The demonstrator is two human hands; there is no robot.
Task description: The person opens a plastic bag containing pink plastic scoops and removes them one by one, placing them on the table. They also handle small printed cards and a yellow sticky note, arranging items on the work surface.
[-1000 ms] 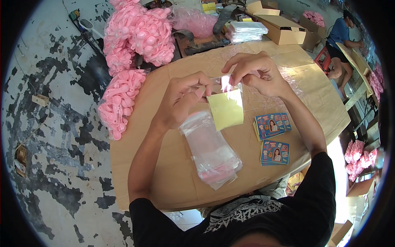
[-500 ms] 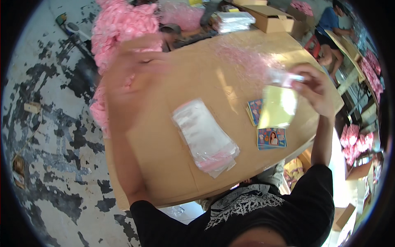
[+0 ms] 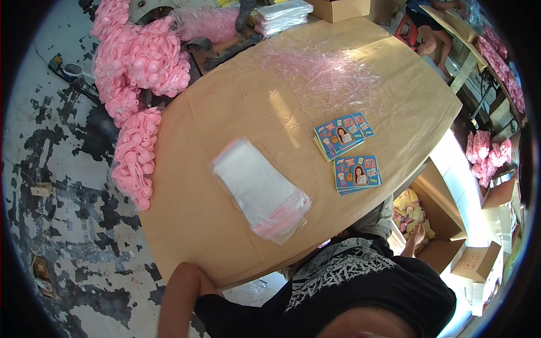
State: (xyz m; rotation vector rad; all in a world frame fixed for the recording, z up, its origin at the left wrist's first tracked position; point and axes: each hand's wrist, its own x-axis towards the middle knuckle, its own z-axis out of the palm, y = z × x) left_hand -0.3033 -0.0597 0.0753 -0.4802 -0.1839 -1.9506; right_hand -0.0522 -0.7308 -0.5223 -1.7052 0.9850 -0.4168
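Note:
My right hand is low at the right, over the edge of an open cardboard box. Its fingers look stretched out beside yellow packets heaped inside, and I see nothing held in them. My left arm bends down past the table's near left corner, and its hand is out of the picture. On the brown table lies a fanned stack of clear plastic bags with pink strips at the near end. To their right sit two piles of blue printed cards, a farther pile and a nearer pile.
Thin pink and clear strips are strewn over the table's far side. Bagged pink round items crowd its left edge. Stacked clear packs and a closed carton stand behind. Another person sits at the far right.
My right hand has gone from above the cards, where it held a clear packet with a yellow insert, down to the box. My left hand has dropped from the table's left side out of view.

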